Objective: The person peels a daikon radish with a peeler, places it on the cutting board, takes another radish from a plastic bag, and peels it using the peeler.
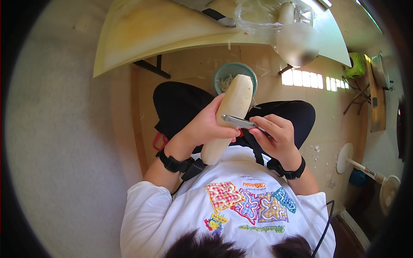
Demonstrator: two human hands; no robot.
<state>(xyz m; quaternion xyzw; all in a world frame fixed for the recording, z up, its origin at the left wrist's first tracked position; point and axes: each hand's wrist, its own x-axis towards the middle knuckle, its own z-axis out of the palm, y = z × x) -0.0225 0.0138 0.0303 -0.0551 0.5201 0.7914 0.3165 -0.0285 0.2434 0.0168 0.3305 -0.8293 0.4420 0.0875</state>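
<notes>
A long white daikon radish (235, 101) slants upward in front of my shirt, its far end cut flat. My left hand (208, 124) is wrapped round its lower middle, thumb across the near side. In my right hand (275, 133) is a metal peeler (238, 122), gripped by its handle between thumb and fingers. The peeler's head overlaps the radish just above my left thumb. Beyond the radish, between my knees, a teal bucket (234, 65) holds pale peelings (224, 82).
Ahead stands a table (172, 30) with a knife (218, 18) near its edge and a clear plastic bag (258, 17) beside another white radish (286, 13). White scraps (317, 149) lie on the floor at right, near a standing fan (389, 193). A wooden folding table (377, 99) leans farther right.
</notes>
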